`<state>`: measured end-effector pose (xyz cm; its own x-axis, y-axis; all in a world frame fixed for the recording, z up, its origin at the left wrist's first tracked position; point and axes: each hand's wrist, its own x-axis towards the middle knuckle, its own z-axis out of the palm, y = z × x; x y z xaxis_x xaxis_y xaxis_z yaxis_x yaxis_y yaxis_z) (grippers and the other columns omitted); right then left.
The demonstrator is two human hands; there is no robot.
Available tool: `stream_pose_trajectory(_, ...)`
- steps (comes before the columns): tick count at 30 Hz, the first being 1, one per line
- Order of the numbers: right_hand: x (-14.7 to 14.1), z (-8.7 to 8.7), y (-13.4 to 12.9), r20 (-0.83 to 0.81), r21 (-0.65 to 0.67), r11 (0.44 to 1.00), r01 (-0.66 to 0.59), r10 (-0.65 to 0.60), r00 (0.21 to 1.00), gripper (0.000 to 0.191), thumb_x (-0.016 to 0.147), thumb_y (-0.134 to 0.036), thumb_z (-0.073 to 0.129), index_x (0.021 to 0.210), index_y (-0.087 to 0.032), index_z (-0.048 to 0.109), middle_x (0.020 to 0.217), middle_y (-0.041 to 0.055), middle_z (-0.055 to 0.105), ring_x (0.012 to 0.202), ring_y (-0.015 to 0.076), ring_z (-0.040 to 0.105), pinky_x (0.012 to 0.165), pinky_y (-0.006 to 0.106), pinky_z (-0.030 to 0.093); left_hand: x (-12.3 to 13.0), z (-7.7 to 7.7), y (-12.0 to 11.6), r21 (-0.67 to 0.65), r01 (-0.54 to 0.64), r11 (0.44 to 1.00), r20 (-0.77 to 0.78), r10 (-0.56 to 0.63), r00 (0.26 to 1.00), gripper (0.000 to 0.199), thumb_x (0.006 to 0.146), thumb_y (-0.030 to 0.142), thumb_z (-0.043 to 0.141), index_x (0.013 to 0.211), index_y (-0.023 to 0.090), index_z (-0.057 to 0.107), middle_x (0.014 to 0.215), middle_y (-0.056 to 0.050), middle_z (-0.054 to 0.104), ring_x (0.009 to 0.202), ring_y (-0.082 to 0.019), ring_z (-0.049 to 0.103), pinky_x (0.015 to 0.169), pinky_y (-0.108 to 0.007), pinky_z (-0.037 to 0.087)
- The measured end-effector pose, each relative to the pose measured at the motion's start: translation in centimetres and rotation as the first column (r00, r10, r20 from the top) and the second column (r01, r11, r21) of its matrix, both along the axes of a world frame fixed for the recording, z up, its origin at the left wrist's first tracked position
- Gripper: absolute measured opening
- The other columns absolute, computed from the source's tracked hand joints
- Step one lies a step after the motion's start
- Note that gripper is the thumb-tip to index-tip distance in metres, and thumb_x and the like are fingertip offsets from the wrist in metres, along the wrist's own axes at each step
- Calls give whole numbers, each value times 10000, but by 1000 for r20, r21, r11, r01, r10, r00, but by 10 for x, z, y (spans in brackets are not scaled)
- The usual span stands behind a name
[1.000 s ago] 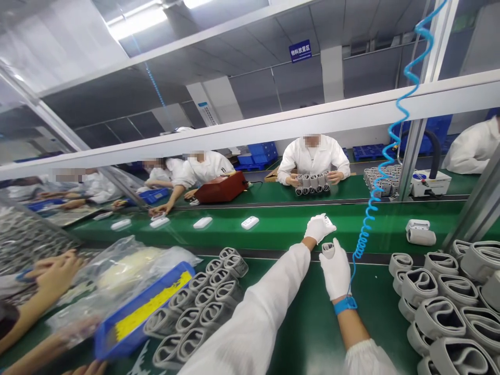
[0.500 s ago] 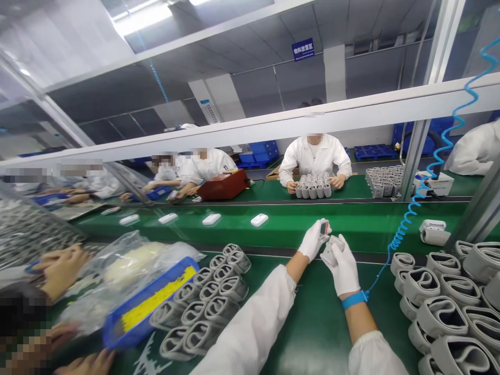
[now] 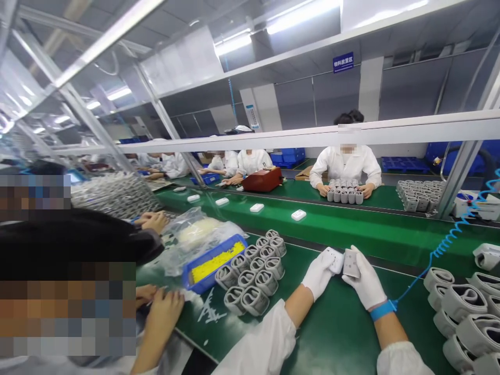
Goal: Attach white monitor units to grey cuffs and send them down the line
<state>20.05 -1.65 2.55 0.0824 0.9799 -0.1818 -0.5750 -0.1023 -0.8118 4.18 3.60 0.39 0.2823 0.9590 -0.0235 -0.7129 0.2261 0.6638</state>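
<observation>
My left hand (image 3: pixel 319 275), in a white glove, is closed on a small white device (image 3: pixel 335 260) with small dark marks on its face. My right hand (image 3: pixel 365 281), also gloved and with a blue wrist strap (image 3: pixel 383 310), grips a grey flat piece (image 3: pixel 351 264). The two pieces are side by side, very near each other, above the green table (image 3: pixel 324 333). Rolled grey cuffs (image 3: pixel 254 300) stand in rows left of my left arm. More grey cuffs (image 3: pixel 476 333) are stacked to the right of my right hand.
A green conveyor (image 3: pixel 351 226) crosses ahead, with several white devices (image 3: pixel 299 215) on it. A blue tray (image 3: pixel 187 276) of yellow parts and a plastic bag (image 3: pixel 199 229) lie left. A coiled blue cord (image 3: pixel 449 239) runs to my strap. Another person's hands (image 3: pixel 162 312) are at the left; a person in white (image 3: pixel 346 164) sits opposite.
The view has swung left, so things appear further right. The white device now shows in my left hand, where a dark and red face showed before. The grey piece in my right hand is turned more upright.
</observation>
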Motion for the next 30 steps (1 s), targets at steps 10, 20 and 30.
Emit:
stream_pose_trajectory(10, -3, -2, -2, -129, 79, 978, -193, 202, 971, 596, 850, -477, 877, 1378, -268, 694, 1537, 105, 655, 1429, 335, 613, 1143, 534, 553, -12, 14, -13, -56, 30, 998, 148, -21, 989, 516, 819, 266, 908, 1276, 187, 681, 1380, -157, 706, 1293, -299, 679, 1102, -449, 534)
stream_pose_trajectory(20, -13, 1, -2, -16, 94, 988, -124, 126, 992, 602, 847, -471, 882, 1367, -208, 728, 1515, 154, 667, 1430, 364, 609, 1206, 557, 484, -10, 17, -15, 25, 45, 999, 13, -45, 999, 510, 893, 450, 842, 1329, 197, 758, 1571, -140, 602, 1553, -308, 469, 1371, -450, 233)
stream_pose_trajectory(30, -27, 7, -6, 20, 44, 999, -20, 19, 1000, 560, 770, -438, 951, 1261, -222, 789, 1425, 138, 733, 1383, 372, 643, 1234, 548, 455, -11, 11, -23, 156, -35, 987, -213, 69, 975, 743, 862, 660, 813, 1437, 202, 708, 1543, -155, 617, 1488, -359, 515, 1320, -519, 301)
